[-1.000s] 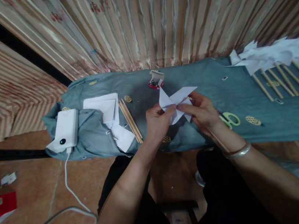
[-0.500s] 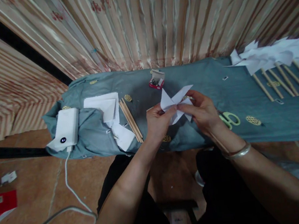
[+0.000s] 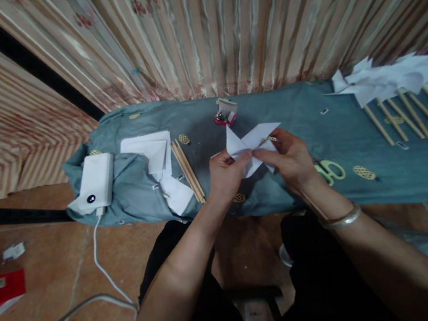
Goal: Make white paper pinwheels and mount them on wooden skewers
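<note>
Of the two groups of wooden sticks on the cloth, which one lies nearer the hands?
The bare bundle of sticks left of the left hand, beside the white paper sheets. The far-right sticks carry finished paper pinwheels.

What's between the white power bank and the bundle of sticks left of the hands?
In the head view, a stack of white paper sheets lies on the blue cloth between the power bank and the sticks.

A blue cloth-covered table (image 3: 399, 177) bears paper sheets (image 3: 149, 151), wooden sticks (image 3: 187, 172), scissors (image 3: 329, 170) and a power bank (image 3: 95, 181).
</note>
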`<action>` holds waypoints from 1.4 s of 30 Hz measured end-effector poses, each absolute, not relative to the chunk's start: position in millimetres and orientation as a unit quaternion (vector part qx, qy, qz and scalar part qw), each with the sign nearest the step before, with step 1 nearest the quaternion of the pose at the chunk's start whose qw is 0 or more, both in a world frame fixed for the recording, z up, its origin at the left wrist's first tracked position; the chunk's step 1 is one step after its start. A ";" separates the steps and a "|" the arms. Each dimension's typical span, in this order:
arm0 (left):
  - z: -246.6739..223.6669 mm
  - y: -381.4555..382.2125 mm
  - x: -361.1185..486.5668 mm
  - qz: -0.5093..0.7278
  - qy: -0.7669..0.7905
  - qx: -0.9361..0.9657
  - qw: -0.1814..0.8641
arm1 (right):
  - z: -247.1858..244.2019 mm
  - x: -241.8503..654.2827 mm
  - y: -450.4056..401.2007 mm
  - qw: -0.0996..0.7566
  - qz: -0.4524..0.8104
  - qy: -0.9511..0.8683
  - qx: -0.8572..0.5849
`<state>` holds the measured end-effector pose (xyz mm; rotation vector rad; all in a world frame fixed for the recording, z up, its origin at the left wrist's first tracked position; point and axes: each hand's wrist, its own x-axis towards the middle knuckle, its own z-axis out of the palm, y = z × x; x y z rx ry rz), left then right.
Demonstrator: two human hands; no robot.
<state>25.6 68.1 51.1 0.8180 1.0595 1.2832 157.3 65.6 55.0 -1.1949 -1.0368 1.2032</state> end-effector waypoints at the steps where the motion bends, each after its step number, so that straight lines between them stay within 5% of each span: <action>1: 50.4 68.2 25.6 0.553 0.456 0.354 0.601 | 54.7 157.5 65.4 0.546 0.506 -0.439 -0.504; 24: 46.6 69.4 24.4 0.548 0.449 0.383 0.594 | 51.3 163.5 65.4 0.531 0.525 -0.443 -0.496; 42: 64.7 96.2 -19.8 0.633 0.464 0.322 0.529 | 46.8 181.5 79.1 0.603 0.459 -0.390 -0.523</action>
